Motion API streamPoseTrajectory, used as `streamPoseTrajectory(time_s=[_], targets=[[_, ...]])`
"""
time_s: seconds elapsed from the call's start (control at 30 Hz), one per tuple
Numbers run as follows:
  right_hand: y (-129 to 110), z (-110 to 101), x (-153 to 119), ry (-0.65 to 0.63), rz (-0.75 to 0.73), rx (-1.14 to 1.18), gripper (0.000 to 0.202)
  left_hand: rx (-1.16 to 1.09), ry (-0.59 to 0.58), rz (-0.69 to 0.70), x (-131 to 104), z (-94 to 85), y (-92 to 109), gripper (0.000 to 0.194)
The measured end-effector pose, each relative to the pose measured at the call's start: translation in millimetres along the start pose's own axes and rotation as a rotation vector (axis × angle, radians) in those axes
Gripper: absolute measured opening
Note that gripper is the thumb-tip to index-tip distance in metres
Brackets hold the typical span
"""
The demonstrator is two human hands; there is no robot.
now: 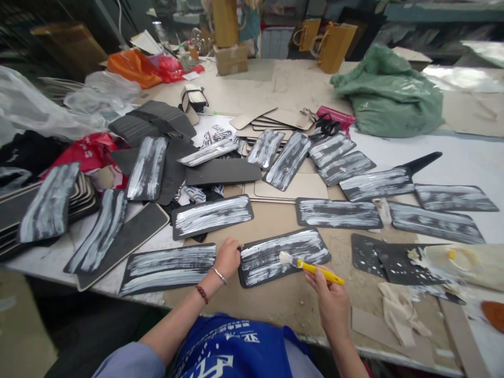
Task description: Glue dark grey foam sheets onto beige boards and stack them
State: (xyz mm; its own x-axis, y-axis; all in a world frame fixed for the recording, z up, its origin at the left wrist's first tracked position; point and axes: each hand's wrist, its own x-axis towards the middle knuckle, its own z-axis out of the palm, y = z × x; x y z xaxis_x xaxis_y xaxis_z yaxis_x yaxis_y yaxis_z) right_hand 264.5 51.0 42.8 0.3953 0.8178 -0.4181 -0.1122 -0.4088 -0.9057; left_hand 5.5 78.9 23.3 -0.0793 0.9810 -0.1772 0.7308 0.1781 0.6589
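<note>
In my right hand (328, 296) is a paintbrush (321, 271) with a yellow handle, its white-coated bristles over a dark rectangular panel (271, 260) streaked with white paste. My left hand (229, 257) has its fingers closed at the left edge of that panel; whether they pinch it or only press on it is partly hidden. Just left of this hand lies another streaked panel (169, 266). Behind them are a streaked panel (212, 216) and one more (338, 213) to the right.
Several more coated panels spread across the table, with stacked dark pieces (151, 123) at the back left. A green plastic bag (388, 94) lies back right. At right are a paste-smeared container (457, 262) and a crumpled cloth (403, 312). Yellow-brown jug-shaped objects (336, 47) stand far back.
</note>
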Motion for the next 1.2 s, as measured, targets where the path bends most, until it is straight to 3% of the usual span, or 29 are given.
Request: streamPoseTrajectory(time_s=[0.1,0.27,0.4,0.53,0.77,0.83,0.9,1.0,1.07,1.2], targets=[[2,2,-1,0.015,-0.021,0.000,0.045,-0.064,-0.016,-0.010,3,-9.1,5,0.028],[4,4,-4,0.035,-0.031,0.022,0.044,-0.425,-0.211,-0.182,-6,-15.7,9,0.021],[5,3,-5,0.049,-0.052,0.011,0.044,-0.677,-0.257,-0.334,-22,-5.1,1,0.040],[3,4,-13,0.043,-0.085,-0.082,0.042,-0.756,-0.194,-0.436,-31,9.6,-7,0.045],[14,49,-45,-0.216,-0.055,-0.022,0.037,-0.748,-0.186,-0.374,-32,13.4,-10,0.020],[13,51,-36,-0.183,-0.077,-0.021,0.039,-0.738,-0.188,-0.356,-32,12.5,-9,0.017],[4,38,-20,-0.012,-0.122,-0.054,0.042,-0.729,-0.178,-0.339,-33,11.2,-8,0.018],[-20,0,-2,0.244,-0.172,-0.092,0.048,-0.702,-0.155,-0.312,-37,6.5,-5,0.022],[-33,-25,-2,0.287,-0.166,-0.037,0.049,-0.693,-0.145,-0.309,-39,0.0,-3,0.027],[-35,-51,-14,0.198,-0.191,0.002,0.055,-0.761,-0.095,-0.255,-34,-22.6,0,0.032]])
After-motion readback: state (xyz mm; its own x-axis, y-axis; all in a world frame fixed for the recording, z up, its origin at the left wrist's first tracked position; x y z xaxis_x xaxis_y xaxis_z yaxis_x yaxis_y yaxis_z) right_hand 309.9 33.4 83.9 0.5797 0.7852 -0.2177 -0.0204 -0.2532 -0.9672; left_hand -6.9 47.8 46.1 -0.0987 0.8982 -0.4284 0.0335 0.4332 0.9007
